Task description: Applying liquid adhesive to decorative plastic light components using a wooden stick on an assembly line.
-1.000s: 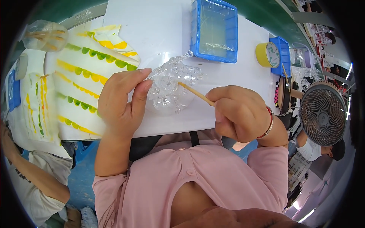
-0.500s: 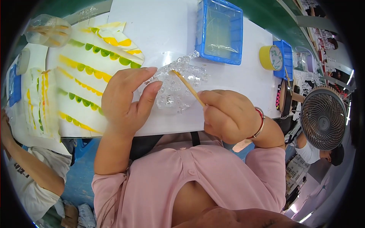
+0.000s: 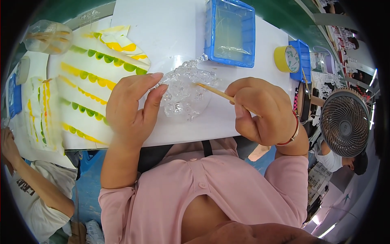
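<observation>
L hand [image 3: 136, 99] pinches the clear bumpy pc [image 3: 180, 73] over the white table [image 3: 219, 126]; R hand [image 3: 264, 112] grips a thin stick [image 3: 217, 92]. Pc looks light, hard, prob. slippery + snappable: hold its edge gently.

left hand [image 3: 134, 103]: pinches clear beaded piece [image 3: 185, 83] | right hand [image 3: 266, 112]: grips wooden stick [image 3: 215, 92] (tip over the piece)

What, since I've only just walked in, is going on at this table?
A person's left hand grips the left edge of a clear, beaded piece between thumb and fingers. The right hand holds a thin wooden stick, its tip over the piece; whether it touches is unclear. A blue bin stands beyond, and yellow-and-green-marked paper lies to the left.
</observation>
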The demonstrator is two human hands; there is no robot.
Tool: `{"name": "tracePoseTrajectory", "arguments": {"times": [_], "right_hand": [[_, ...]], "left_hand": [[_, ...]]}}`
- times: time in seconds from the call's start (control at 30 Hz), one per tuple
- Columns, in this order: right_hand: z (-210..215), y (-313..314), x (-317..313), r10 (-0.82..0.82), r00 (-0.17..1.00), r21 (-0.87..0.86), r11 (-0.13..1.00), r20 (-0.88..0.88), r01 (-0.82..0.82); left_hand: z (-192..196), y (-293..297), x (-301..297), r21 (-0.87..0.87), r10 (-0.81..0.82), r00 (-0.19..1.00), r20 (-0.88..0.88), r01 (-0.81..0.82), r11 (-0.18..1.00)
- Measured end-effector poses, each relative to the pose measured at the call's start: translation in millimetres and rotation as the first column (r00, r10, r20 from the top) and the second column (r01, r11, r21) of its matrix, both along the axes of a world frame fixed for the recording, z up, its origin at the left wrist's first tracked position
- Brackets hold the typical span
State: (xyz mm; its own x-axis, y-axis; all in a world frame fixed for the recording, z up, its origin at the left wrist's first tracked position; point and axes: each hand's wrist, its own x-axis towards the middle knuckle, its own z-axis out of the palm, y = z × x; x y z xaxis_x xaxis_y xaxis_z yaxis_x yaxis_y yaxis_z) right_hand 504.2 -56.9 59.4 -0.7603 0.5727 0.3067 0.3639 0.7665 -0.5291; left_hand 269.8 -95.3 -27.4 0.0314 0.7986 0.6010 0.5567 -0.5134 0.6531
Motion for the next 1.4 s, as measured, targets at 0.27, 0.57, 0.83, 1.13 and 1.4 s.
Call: {"name": "tracePoseTrajectory", "arguments": {"times": [0.27, 0.57, 0.83, 1.13, 1.4], "right_hand": [[6.1, 11.0, -3.2, 0.046, 0.999, -0.042, 0.998, 0.011, -0.046], [8.2, 14.7, 6.6, -0.04, 0.998, -0.144, 0.989, 0.049, 0.046], [11.1, 19.1, 13.1, -0.079, 0.995, -0.208, 0.974, 0.061, 0.09], [-6.4, 3.4, 33.4, -0.039, 0.999, -0.163, 0.986, -0.036, 0.033], [-25.5, -15.1, 53.7, -0.039, 0.995, -0.008, 0.999, -0.094, 0.039]], "left_hand": [[-2.5, 3.0, 3.0, 0.035, 0.037, 0.997, 0.061, -0.039, 0.999], [-3.3, 2.3, 3.1, 0.037, 0.03, 0.999, 0.044, -0.032, 0.999], [-3.4, 1.7, 3.1, 0.026, 0.039, 0.999, 0.029, -0.04, 0.999], [-1.9, -1.0, 2.8, -0.011, 0.06, 0.998, 0.016, -0.06, 0.998], [1.7, -2.0, 5.7, -0.042, 0.13, 0.99, -0.058, -0.133, 0.99]]}}
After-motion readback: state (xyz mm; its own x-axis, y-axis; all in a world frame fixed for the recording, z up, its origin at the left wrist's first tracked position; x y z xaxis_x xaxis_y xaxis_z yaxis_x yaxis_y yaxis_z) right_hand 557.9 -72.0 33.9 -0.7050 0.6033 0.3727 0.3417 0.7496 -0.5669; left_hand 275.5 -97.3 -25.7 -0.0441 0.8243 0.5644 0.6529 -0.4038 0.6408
